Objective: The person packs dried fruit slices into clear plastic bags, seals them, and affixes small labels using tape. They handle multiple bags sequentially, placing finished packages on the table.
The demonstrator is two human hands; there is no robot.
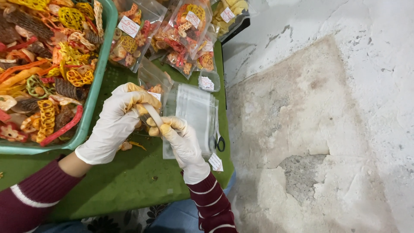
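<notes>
Head view, looking down on a green work surface (129, 181) beside a worn, patchy concrete floor (319, 129). The left hand (114, 123), in a white glove with yellow-stained fingertips, curls its fingers together around the mouth of a small clear plastic bag (152, 84) that sits just above the wrist line, near the centre of the surface; a few coloured snack pieces show inside the bag. The right hand (181, 140), also gloved, has its fingers (166, 125) pinched on the lower edge of the same bag, touching the left hand's fingertips. Directly beside and partly under the right hand lies a stack of empty clear bags (196, 112), with a pair of black-handled scissors (220, 142) at its right edge. To the left stands a teal plastic tray (92, 101) heaped with mixed fried snacks (43, 64) in yellow, orange, red and brown lattice and strip shapes. Above the hands, filled and labelled snack packets (172, 39) lie piled. Both forearms wear maroon sleeves (34, 194) with white stripes.
</notes>
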